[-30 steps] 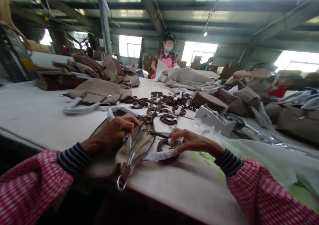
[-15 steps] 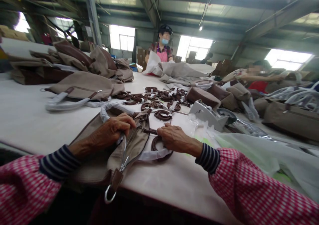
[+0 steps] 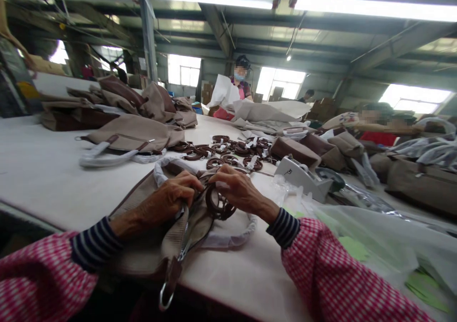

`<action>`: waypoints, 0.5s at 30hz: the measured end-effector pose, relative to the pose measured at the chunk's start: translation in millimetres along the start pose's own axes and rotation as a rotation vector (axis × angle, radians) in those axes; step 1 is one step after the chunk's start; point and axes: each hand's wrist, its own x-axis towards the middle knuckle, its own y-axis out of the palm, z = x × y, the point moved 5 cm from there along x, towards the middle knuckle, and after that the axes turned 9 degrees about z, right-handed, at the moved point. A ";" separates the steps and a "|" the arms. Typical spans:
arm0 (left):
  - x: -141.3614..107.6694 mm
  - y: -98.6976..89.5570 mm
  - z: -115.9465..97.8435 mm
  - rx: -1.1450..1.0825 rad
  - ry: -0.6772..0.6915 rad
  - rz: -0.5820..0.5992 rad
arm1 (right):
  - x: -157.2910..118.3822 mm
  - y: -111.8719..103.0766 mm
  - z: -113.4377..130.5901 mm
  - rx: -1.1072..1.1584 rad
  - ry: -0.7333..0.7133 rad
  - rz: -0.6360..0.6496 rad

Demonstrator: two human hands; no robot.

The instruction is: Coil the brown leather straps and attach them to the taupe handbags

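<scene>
A: What was found in work?
B: 1 coiled brown strap (image 3: 210,202), clear of the desk (image 3: 250,274) and hanging over the taupe bag (image 3: 171,241).
A: What did that establish?
B: In my judgement, strap and bag were being handled together. The zip (image 3: 185,231) was at least partly open. Whether the strap was joined to the bag, I could not tell.
A: Condition of the right hand (image 3: 237,189)?
B: Mostly closed, fingers bent in a pinch, holding the coil at its upper edge.
A: And the left hand (image 3: 162,200)?
B: Curled nearly shut on the bag's upper edge, beside the zip.
A: Location of the bag?
B: At the near edge of the desk, left of centre, 1 metal ring (image 3: 166,297) hanging over. Further coils (image 3: 243,148) lay beyond it.
</scene>
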 end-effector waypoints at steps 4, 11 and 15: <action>0.8 -19.7 -7.4 0.083 -0.010 -0.096 | 23.2 36.0 -27.0 0.130 0.053 0.345; 11.2 -30.3 -19.7 0.101 0.007 -0.078 | 6.7 48.2 -36.6 0.126 -0.027 0.451; 17.6 -26.4 -18.2 0.081 0.012 -0.066 | 15.3 33.0 -31.3 0.144 -0.054 0.486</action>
